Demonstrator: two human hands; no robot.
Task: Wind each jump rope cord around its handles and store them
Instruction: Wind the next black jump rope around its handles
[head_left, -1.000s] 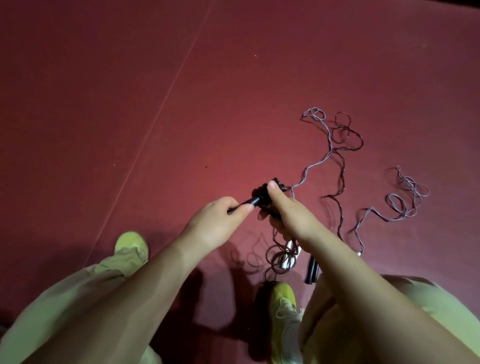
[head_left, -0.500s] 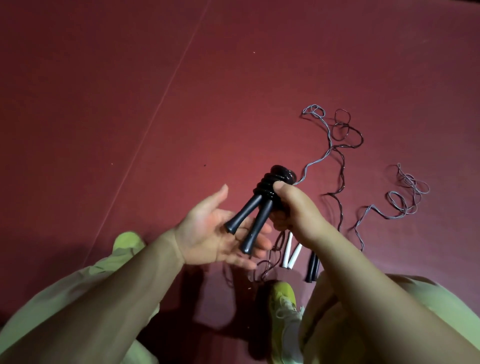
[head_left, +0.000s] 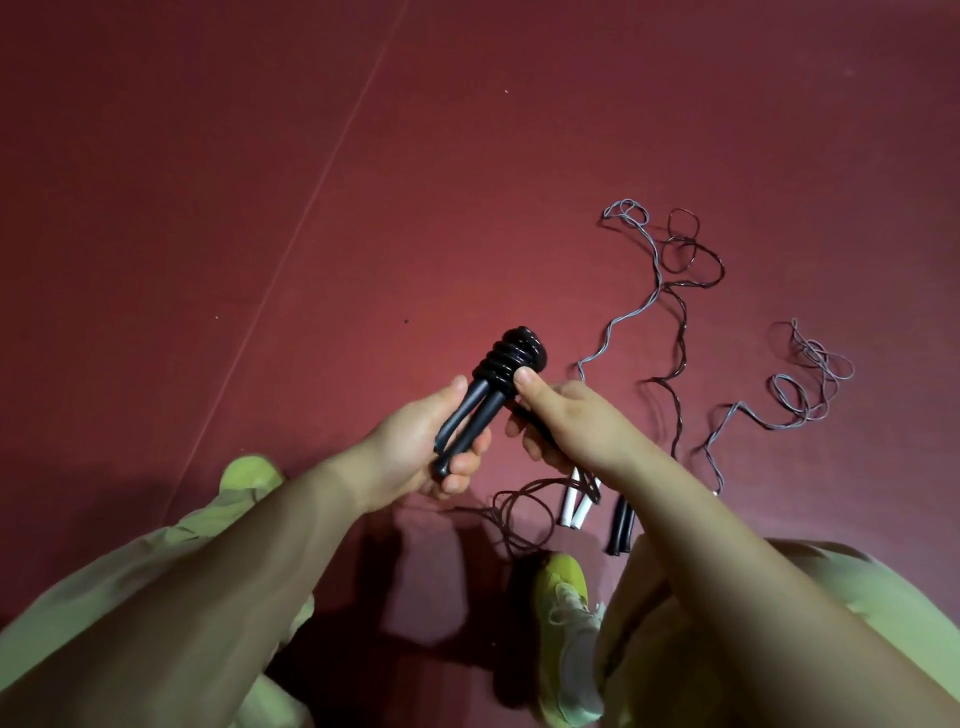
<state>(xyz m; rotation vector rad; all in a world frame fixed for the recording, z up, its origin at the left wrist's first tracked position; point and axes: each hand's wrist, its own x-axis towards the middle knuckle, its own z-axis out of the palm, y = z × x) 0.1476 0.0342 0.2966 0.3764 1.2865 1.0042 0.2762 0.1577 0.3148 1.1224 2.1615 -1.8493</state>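
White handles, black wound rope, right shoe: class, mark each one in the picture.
white handles (head_left: 575, 506): head view, on the middle of the pair.
black wound rope (head_left: 511, 358): head view, on its coiled cord.
right shoe (head_left: 566, 623): head view, on its laces.

This looks like a sports or exercise hall — the ground is a wide dark-red matte rubber-like floor (head_left: 260, 156) crossed by one thin pale painted line (head_left: 322, 176). Loose thin grey and dark jump rope cords (head_left: 670, 291) lie on it — beside yellow-green lace-up sports shoes (head_left: 566, 639).
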